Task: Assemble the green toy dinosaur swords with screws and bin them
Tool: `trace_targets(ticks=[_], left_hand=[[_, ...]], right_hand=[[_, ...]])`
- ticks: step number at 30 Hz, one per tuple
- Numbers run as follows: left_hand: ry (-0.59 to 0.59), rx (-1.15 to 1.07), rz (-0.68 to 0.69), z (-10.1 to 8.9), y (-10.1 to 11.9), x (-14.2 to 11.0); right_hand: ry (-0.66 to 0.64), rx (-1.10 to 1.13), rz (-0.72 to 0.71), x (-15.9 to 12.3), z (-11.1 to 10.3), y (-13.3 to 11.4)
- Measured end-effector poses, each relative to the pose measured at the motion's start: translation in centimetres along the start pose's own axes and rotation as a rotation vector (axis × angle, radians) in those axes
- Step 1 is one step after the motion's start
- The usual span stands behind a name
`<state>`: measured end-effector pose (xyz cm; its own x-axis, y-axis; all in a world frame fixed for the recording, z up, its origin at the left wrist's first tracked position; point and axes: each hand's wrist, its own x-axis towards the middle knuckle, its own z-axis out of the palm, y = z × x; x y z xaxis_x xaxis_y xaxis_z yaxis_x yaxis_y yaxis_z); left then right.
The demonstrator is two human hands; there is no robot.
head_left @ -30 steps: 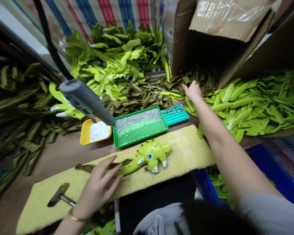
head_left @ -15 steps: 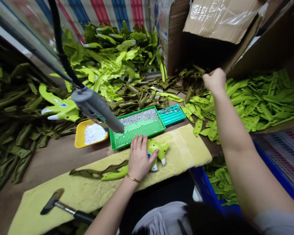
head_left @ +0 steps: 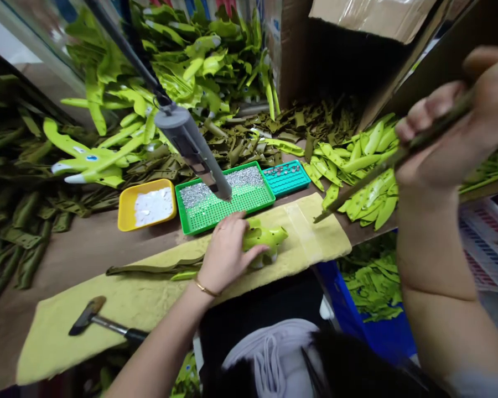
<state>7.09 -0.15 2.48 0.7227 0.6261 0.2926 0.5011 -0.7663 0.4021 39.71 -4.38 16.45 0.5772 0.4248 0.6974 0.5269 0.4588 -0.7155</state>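
On a yellow padded cloth [head_left: 315, 237], my left hand [head_left: 224, 251] is closed over a lime-green plastic toy dinosaur part [head_left: 265, 237], which lies horns down. A long olive plastic piece [head_left: 149, 268] stretches out to the left of that hand, on the cloth. My right hand [head_left: 452, 121] is raised at the right, its fingers wrapped round another long, dark olive plastic strip [head_left: 357, 188]. The strip slants down to the left, with its lower tip above the cloth's right end. A grey electric screwdriver [head_left: 195, 149] hangs just above my left hand.
Behind the cloth stand a green tray [head_left: 216, 213] of small screws, a teal tray [head_left: 290, 188] with small metal discs, and a yellow dish [head_left: 126, 218] of white bits. A hammer [head_left: 87, 316] lies at left. Lime parts [head_left: 182, 66] and olive parts [head_left: 299, 132] are heaped behind.
My right hand has come back from the pile near the cardboard box and risen to the right, now with the long strip visible in it. The toy part under my left hand has rolled over.
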Motion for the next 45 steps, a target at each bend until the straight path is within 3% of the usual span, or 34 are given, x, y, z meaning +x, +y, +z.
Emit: trace_targets(ticks=[3,4,6,9,11,17,20,27,34,38,41,43,45], left_hand=[[-0.067,-0.056,0.063,-1.7,0.6,0.3],[-0.069,-0.046,0.077,-2.1,0.8,0.4],[-0.073,0.007,0.097,-2.7,1.0,0.5],[-0.125,0.093,0.104,-2.9,1.1,0.9],[-0.179,0.135,0.098,-2.9,1.2,1.3],[-0.247,0.154,0.039,-2.5,1.3,2.2],[-0.249,0.122,0.022,-2.6,1.2,2.3],[-0.264,0.107,0.024,-2.7,1.2,2.4],[-0.219,0.049,0.021,-2.3,1.0,2.4],[-0.205,0.035,-0.002,-2.2,0.9,2.5],[-0.209,0.040,-0.030,-2.1,1.0,2.7],[-0.219,0.035,-0.053,-2.1,1.1,2.9],[-0.224,0.029,-0.082,-2.1,1.1,3.1]], right_hand=[[0.102,0.219,-0.078,-6.5,0.5,1.1],[0.086,0.207,-0.038,-8.5,0.3,1.8],[-0.084,0.075,0.173,-12.2,-0.4,3.2],[-0.468,-0.257,0.523,-16.1,-1.1,4.8],[-0.619,-0.305,0.577,-17.1,-0.8,5.0],[-1.099,0.122,0.410,-14.6,1.5,4.4],[-1.209,0.159,0.398,-13.5,2.1,4.9],[-1.274,0.152,0.299,-12.7,2.0,6.0],[-1.244,0.175,0.356,-12.2,2.0,5.3],[-1.298,0.190,0.382,-11.9,2.3,5.5],[-1.182,0.317,0.592,-13.2,3.4,6.4],[-1.008,0.447,0.754,-15.0,4.5,7.1],[-0.860,0.522,0.819,-16.7,5.6,7.8]])
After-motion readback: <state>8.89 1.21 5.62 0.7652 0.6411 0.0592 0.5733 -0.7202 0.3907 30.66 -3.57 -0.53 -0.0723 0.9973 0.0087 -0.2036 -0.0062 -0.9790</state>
